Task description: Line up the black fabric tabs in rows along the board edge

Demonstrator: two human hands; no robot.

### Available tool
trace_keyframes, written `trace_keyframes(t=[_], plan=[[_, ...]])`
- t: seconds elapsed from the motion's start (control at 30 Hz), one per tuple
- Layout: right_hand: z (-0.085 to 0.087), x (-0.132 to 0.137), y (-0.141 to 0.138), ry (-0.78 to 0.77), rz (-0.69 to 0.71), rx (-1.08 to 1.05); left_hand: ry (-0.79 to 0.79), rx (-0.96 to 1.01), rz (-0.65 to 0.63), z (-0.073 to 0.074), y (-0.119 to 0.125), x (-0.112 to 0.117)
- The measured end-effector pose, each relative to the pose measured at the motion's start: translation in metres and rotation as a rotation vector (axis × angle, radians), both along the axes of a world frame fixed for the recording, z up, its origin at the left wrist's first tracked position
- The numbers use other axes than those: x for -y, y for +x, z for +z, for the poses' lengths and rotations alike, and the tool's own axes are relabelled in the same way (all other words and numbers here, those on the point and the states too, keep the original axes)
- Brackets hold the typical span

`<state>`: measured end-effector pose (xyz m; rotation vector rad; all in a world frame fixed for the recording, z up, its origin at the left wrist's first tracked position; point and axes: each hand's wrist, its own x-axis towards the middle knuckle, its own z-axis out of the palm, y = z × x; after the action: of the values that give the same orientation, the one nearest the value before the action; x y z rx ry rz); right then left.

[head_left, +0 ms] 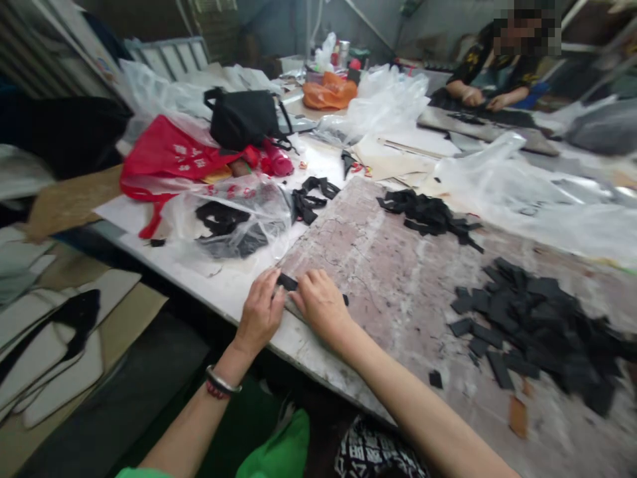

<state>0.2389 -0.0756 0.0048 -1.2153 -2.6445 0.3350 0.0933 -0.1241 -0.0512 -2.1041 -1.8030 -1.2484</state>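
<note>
Between my two hands, near the front edge of the worn board (343,226), lies a small black strip (287,282) that looks like fabric. My left hand (262,302), with bracelets at the wrist, has its fingers closed on the strip's left end. Bent fingers of my right hand (321,299) press on the right end; the fingertips are partly hidden. A little black end (346,300) shows just past the right hand. Farther right on the board is a big heap of black cut pieces (542,318), with a tangle of black strips (428,212) behind it.
A clear plastic bag (233,219) with black material, a red bag (169,156) and a black handbag (246,118) sit at the left. Large plastic sheeting (542,192) covers the right back. Across the table a person (492,79) works with both hands. Flat pale panels (60,358) lie lower left.
</note>
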Motion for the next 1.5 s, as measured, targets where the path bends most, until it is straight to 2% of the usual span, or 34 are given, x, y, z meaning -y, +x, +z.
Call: trace_keyframes(t=[0.07, 0.13, 0.27, 0.33, 0.4, 0.47, 0.57, 0.73, 0.83, 0.9, 0.93, 1.0, 1.1, 1.2, 1.3, 1.5], plan=[[0.003, 0.002, 0.023, 0.007, -0.013, -0.025, 0.009, -0.105, -0.059, -0.002, 0.001, 0.003], [0.005, 0.004, 0.059, 0.045, -0.075, -0.052, 0.021, -0.163, -0.116, -0.005, 0.001, 0.001], [0.003, 0.012, 0.162, 0.209, -0.363, -0.094, 0.063, -0.15, -0.171, -0.009, -0.001, -0.003], [0.001, 0.012, 0.212, 0.293, -0.523, -0.042, 0.058, -0.133, -0.185, -0.007, 0.0, -0.002], [-0.004, 0.006, 0.25, 0.297, -0.592, 0.056, 0.011, -0.104, -0.178, -0.004, 0.001, 0.0], [-0.01, -0.003, 0.272, 0.236, -0.539, 0.154, -0.027, -0.069, -0.15, -0.002, 0.002, 0.002], [-0.017, -0.011, 0.285, 0.179, -0.391, 0.214, -0.029, -0.068, -0.121, -0.001, 0.002, 0.003], [-0.015, -0.011, 0.297, 0.243, -0.242, 0.153, -0.038, -0.096, -0.127, -0.002, 0.004, 0.005], [-0.007, -0.019, 0.289, 0.264, -0.254, 0.133, -0.059, -0.089, -0.105, -0.001, 0.006, 0.005], [-0.001, -0.02, 0.261, 0.296, -0.272, 0.006, -0.068, -0.083, -0.098, -0.001, 0.006, 0.004], [0.002, -0.018, 0.24, 0.302, -0.278, -0.085, -0.072, -0.08, -0.096, -0.001, 0.007, 0.004], [0.003, -0.01, 0.187, 0.258, -0.177, -0.261, -0.073, -0.08, -0.099, -0.001, 0.007, 0.005], [-0.004, -0.002, 0.107, 0.156, -0.052, -0.363, -0.059, -0.093, -0.111, -0.001, 0.008, 0.005], [-0.017, -0.003, 0.054, 0.175, 0.035, -0.409, -0.051, -0.096, -0.11, 0.0, 0.009, 0.005], [-0.028, -0.007, 0.04, 0.125, 0.017, -0.386, -0.058, -0.096, -0.1, 0.0, 0.009, 0.005], [-0.032, -0.008, 0.055, 0.096, 0.094, -0.252, -0.035, -0.089, -0.097, -0.002, 0.01, 0.005]])
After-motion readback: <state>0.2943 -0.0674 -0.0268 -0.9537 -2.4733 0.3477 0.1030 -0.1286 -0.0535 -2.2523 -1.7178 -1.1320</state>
